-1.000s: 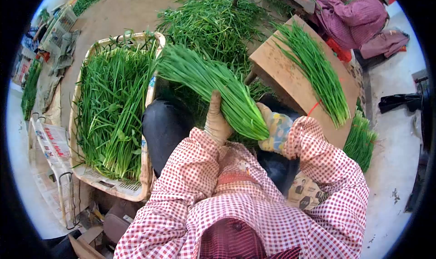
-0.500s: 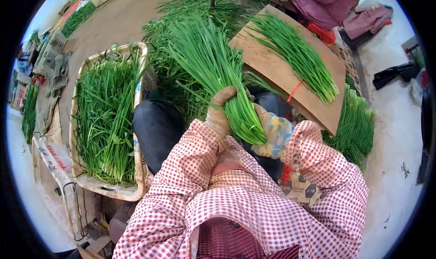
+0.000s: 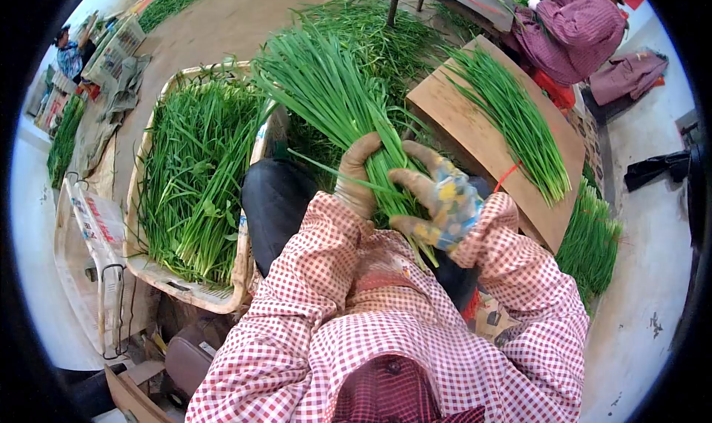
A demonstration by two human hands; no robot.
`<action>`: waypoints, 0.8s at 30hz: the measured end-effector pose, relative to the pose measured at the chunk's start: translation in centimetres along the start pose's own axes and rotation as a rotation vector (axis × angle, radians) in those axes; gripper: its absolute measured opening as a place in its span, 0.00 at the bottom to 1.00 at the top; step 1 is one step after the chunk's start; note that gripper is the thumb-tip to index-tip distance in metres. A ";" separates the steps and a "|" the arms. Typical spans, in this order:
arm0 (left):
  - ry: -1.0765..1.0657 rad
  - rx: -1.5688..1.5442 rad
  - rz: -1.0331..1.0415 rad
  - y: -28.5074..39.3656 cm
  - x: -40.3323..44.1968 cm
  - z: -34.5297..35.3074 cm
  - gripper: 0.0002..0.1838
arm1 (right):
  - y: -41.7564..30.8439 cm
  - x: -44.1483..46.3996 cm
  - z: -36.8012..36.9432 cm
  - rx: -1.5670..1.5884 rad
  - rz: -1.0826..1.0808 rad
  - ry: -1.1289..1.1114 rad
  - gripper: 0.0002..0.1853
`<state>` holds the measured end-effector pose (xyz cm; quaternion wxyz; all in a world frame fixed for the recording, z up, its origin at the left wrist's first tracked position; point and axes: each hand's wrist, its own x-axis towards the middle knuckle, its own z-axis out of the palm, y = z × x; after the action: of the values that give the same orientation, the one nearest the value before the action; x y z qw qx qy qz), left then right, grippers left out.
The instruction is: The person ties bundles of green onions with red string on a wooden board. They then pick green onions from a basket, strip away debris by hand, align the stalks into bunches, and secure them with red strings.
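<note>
A thick bunch of green chives [image 3: 326, 93] slants across the middle of the head view, leaf tips at the upper left and stem ends low and to the right. My left hand [image 3: 360, 174], in a tan glove, is wrapped round its lower half. My right hand [image 3: 437, 200] wears a glove with a blue and yellow patterned back. Its fingers are spread over the stem end, touching or just above it; I cannot tell which. One loose blade sticks out leftward beside my left hand.
A crate [image 3: 132, 208] full of greens stands at left. At right, a brown board [image 3: 452, 104] bears a chive bundle [image 3: 519, 126] and a red tie [image 3: 508, 176]. More chives [image 3: 593, 245] stand beside it. Loose greens [image 3: 371, 37] cover the floor ahead. Other people work beyond.
My right hand has come from under the stem ends to over them, its fingers now spread. The left hand keeps its hold. The whole view has shifted slightly.
</note>
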<state>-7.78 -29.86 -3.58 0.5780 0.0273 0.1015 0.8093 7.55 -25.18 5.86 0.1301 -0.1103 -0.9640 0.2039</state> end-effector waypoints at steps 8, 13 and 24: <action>0.013 -0.079 0.081 3.5 1.3 -1.5 0.14 | 0.6 2.4 2.3 -0.074 -0.413 0.165 0.14; 0.025 -0.110 0.186 5.9 1.4 -2.6 0.14 | -0.6 2.0 3.3 0.152 -0.137 0.009 0.22; -0.177 -0.068 0.276 8.3 1.2 -4.6 0.14 | -1.4 2.9 1.5 0.957 0.132 0.113 0.12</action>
<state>-16.63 -31.92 -6.52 0.4684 0.0926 0.0178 0.8785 4.14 -26.20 5.78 0.2049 -0.1101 -0.7445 0.6258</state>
